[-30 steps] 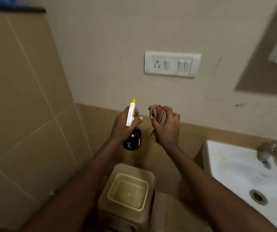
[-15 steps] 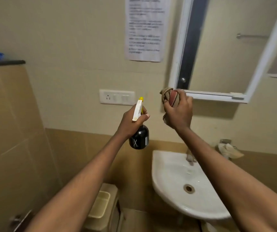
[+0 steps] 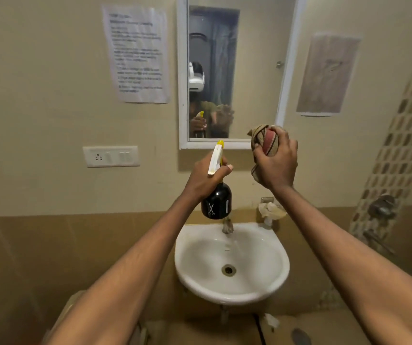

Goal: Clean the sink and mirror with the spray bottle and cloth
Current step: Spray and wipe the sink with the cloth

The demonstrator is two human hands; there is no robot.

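Raised left hand [image 3: 206, 176] grips bottle [image 3: 216, 202]; right hand [image 3: 275, 163] clutches cloth [image 3: 263, 141].

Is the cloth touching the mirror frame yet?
Cannot tell. In the head view the cloth, balled in the right hand, overlaps the lower edge of the mirror frame, but one view shows neither depth nor contact.

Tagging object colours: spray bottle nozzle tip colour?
Yellow, on the spray bottle; clearest in the head view.

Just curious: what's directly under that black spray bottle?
Below the spray bottle sits the tap and the white sink. The bottle covers the tap's top.
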